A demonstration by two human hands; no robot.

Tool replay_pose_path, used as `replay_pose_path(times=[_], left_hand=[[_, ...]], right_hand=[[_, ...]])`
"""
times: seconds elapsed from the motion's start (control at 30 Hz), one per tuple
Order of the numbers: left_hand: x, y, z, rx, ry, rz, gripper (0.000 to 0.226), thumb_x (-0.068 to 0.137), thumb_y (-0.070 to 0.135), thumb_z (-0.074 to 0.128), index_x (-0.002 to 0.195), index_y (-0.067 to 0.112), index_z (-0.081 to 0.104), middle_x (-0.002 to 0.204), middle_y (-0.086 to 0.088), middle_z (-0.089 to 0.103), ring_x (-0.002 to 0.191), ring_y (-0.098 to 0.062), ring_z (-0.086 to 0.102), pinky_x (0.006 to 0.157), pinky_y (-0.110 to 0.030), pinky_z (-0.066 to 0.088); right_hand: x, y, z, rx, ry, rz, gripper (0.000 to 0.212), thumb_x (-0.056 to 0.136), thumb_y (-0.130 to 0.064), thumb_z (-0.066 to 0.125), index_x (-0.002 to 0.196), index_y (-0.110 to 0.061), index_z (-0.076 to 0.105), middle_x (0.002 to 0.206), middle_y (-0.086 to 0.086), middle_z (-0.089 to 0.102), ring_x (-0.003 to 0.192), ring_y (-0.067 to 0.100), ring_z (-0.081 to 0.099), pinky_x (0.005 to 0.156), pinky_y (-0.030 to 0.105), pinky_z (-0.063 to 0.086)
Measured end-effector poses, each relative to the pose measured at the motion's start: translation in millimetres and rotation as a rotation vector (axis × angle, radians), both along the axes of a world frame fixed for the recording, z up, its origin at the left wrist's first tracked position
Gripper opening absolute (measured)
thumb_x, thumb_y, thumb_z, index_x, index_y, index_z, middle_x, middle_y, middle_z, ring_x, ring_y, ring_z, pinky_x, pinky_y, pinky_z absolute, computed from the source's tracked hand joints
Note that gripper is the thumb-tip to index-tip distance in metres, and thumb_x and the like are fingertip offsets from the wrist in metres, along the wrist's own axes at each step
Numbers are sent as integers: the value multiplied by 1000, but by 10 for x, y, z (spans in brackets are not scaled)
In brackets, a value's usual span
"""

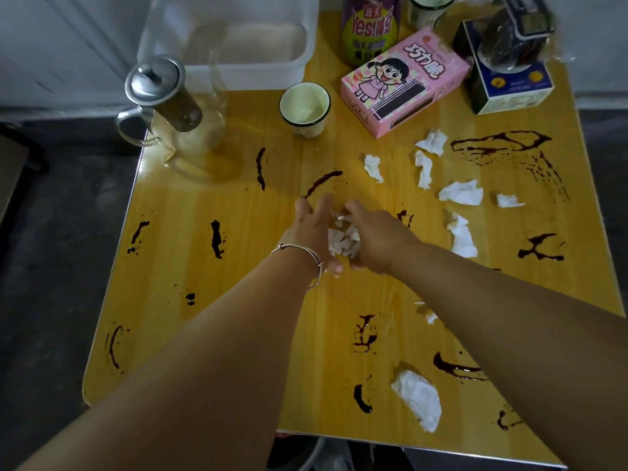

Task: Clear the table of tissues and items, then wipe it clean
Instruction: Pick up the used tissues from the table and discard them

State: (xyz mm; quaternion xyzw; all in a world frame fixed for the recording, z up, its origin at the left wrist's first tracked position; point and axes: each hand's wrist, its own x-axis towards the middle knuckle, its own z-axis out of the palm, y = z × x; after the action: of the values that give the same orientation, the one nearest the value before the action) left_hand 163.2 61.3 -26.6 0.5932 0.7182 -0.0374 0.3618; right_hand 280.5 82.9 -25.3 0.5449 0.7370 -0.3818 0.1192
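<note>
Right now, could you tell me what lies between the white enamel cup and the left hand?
Head view: only a dark curved streak on the yellow wooden tabletop.

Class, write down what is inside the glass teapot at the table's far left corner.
Inside the glass teapot a dark strainer tube hangs under the metal lid. The tube's wall hides its contents; whether liquid sits at the bottom is unclear.
</note>
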Motion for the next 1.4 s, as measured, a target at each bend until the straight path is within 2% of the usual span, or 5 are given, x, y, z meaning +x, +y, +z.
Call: replay_pose_path(times=[0.27, 0.53, 0.67, 1.1, 1.4], left_hand=[[64, -85, -63, 26, 25, -7, 40, 77, 12, 70, 112, 12, 49, 115, -8, 45, 95, -27, 56, 74, -31, 45], [127, -337, -48, 86, -56, 128, 19, 88, 13, 58, 106, 8, 53, 109, -9, 54, 94, -27, 54, 76, -34, 44], [119, -473, 79, 107, -154, 163, 5, 90, 14, 53, 93, 11, 50, 86, -6, 54, 68, -19, 48, 54, -27, 38], [857, -528, 389, 65, -426, 168, 26, 87, 6, 43, 66, 21, 38, 63, -4, 46, 66, -24, 46, 60, -34, 37], [2195, -771, 528, -48, -559, 51, 4, 87, 13, 53, 85, 9, 54, 65, -6, 50, 55, -19, 43, 50, -27, 34]], right_hand=[[-13, -86, -73, 85, 8, -23, 7, 88, -10, 58, 91, -9, 52, 105, 16, 57, 79, 26, 50, 55, 29, 34], [53, -301, -40, 101, 119, -150, 19, 89, -10, 54, 106, -2, 56, 115, 15, 52, 92, 29, 51, 63, 23, 34], [143, -381, 28, 41, 309, -379, 21, 88, -4, 55, 73, -15, 43, 87, 10, 49, 74, 25, 51, 54, 26, 41], [860, -702, 435, -52, 496, -689, 19, 85, 1, 52, 70, -9, 57, 73, 17, 59, 57, 23, 51, 53, 27, 40], [2213, -1053, 567, -86, 576, -1075, 27, 86, -9, 48, 59, -12, 47, 53, 8, 47, 44, 19, 40, 44, 21, 29]])
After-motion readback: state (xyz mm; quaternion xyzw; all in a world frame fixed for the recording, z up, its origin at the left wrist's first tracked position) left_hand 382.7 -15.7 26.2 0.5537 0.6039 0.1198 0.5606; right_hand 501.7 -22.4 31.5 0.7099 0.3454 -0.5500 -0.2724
